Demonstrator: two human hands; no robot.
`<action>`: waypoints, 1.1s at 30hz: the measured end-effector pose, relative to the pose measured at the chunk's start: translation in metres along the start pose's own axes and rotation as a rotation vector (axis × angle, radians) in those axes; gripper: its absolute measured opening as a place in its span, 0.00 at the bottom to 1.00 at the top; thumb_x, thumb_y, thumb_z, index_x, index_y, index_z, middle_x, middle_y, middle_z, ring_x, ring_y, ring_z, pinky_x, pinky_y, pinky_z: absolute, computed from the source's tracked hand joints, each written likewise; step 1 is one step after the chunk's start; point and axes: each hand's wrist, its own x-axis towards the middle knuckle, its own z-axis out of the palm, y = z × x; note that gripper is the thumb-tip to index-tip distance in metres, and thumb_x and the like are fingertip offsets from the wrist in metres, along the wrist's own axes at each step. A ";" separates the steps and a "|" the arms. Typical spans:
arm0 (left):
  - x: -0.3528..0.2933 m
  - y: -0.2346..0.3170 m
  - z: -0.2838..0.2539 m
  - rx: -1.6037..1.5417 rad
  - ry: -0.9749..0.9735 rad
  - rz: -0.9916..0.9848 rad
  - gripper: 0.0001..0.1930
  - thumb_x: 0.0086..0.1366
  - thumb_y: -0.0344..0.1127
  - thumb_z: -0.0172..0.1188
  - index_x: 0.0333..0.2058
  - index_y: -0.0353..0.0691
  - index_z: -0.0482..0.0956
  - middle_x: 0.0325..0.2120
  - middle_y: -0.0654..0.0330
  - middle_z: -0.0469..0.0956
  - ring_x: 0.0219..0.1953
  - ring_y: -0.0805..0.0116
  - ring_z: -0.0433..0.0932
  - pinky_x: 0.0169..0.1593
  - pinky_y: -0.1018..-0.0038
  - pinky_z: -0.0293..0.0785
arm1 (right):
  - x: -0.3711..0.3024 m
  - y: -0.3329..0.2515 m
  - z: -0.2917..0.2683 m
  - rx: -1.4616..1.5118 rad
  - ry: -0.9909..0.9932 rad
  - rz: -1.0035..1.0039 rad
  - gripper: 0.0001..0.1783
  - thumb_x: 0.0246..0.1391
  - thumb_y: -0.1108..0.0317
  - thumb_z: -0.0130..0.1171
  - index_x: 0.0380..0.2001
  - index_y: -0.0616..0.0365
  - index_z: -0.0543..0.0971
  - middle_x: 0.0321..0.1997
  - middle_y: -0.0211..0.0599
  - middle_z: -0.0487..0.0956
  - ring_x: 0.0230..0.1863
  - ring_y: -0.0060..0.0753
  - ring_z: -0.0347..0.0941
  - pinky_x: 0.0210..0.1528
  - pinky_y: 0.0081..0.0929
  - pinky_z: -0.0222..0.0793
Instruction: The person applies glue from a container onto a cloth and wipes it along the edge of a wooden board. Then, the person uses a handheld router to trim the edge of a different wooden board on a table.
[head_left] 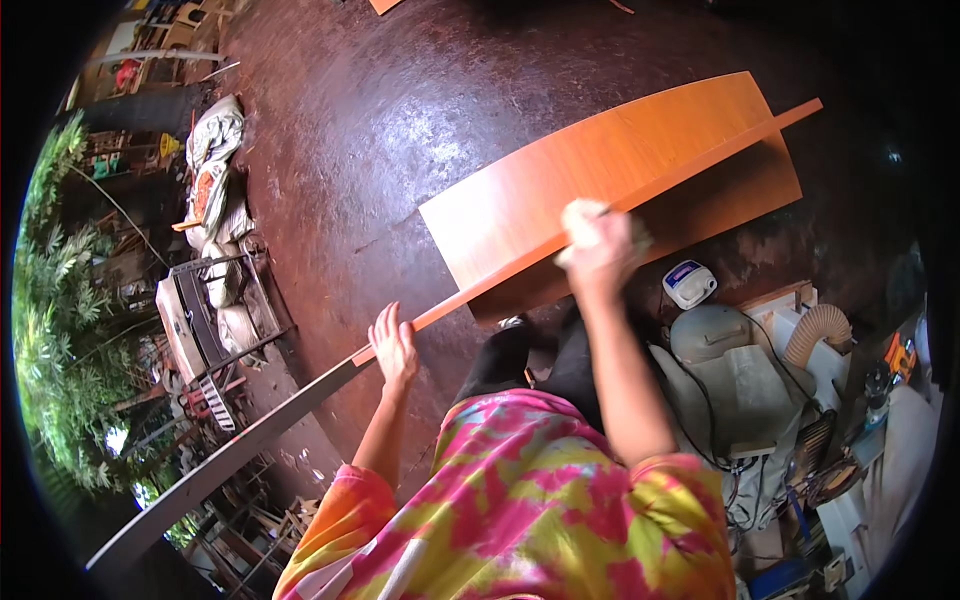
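A long, narrow wooden strip runs slantwise in front of me, from lower left to upper right. It is orange-brown on the right; past my left hand it continues as a grey length. My left hand lies on the strip near this colour change, its fingers stretched out. Farther along, my right hand is closed on a pale, crumpled cloth and presses it against the strip; motion blurs this hand. Behind and beneath the strip is a broad, glossy orange-brown wooden panel.
Dark, shiny floor surrounds the panel. At right are a white-and-blue container, a grey machine with cables, and a ribbed hose. Covered sacks and a metal frame stand at left, near greenery.
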 end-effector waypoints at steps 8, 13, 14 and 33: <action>0.022 0.079 0.000 -0.020 -0.006 0.226 0.32 0.73 0.52 0.53 0.68 0.36 0.68 0.63 0.43 0.73 0.67 0.45 0.69 0.72 0.50 0.57 | -0.078 -0.025 0.034 0.098 -0.171 -0.166 0.09 0.53 0.62 0.71 0.39 0.38 0.86 0.40 0.31 0.78 0.36 0.40 0.80 0.35 0.41 0.76; 0.027 0.082 -0.005 -0.013 -0.058 0.213 0.38 0.62 0.59 0.67 0.64 0.41 0.73 0.62 0.53 0.75 0.66 0.52 0.71 0.71 0.52 0.58 | 0.010 0.025 -0.005 -0.196 0.123 -0.020 0.12 0.50 0.67 0.72 0.40 0.42 0.86 0.40 0.29 0.78 0.37 0.44 0.81 0.37 0.47 0.77; 0.027 0.081 -0.005 -0.022 -0.055 0.212 0.38 0.62 0.59 0.67 0.64 0.41 0.73 0.62 0.53 0.75 0.66 0.52 0.71 0.71 0.52 0.58 | 0.007 0.020 0.000 -0.205 0.130 -0.019 0.13 0.49 0.66 0.73 0.40 0.42 0.86 0.39 0.30 0.78 0.37 0.44 0.81 0.38 0.48 0.77; 0.036 0.106 -0.008 -0.008 -0.064 0.196 0.37 0.57 0.55 0.70 0.61 0.41 0.74 0.59 0.53 0.76 0.66 0.53 0.70 0.70 0.52 0.58 | 0.070 0.054 -0.032 -0.328 0.159 0.090 0.08 0.49 0.72 0.70 0.35 0.54 0.84 0.42 0.42 0.79 0.44 0.52 0.80 0.43 0.49 0.75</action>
